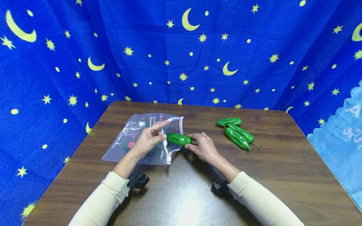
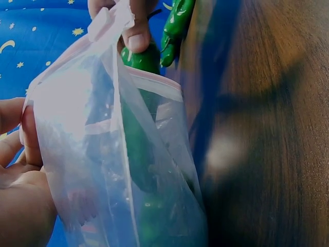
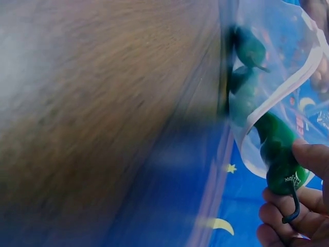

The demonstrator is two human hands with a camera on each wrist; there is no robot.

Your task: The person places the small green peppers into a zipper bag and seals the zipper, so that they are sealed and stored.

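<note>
My left hand [image 1: 150,138] pinches the upper edge of a clear zip bag [image 1: 154,160] at its mouth, lifting that side. The bag lies on the table with its mouth facing right. My right hand [image 1: 205,146] grips a glossy green pepper [image 1: 178,139] by its stem end, thumb on one side and fingers on the other. The pepper's far end is inside the bag's mouth, seen through the plastic in the left wrist view. Other green peppers [image 3: 250,49] lie deeper in the bag, blurred by the film. The curved stem [image 3: 293,206] points back towards my right palm.
Three more green peppers [image 1: 237,133] lie grouped on the brown wooden table [image 1: 271,175], right of my right hand. A white zip slider [image 1: 169,159] sits at the bag's near corner. A blue star-and-moon cloth [image 1: 158,62] hangs behind the table.
</note>
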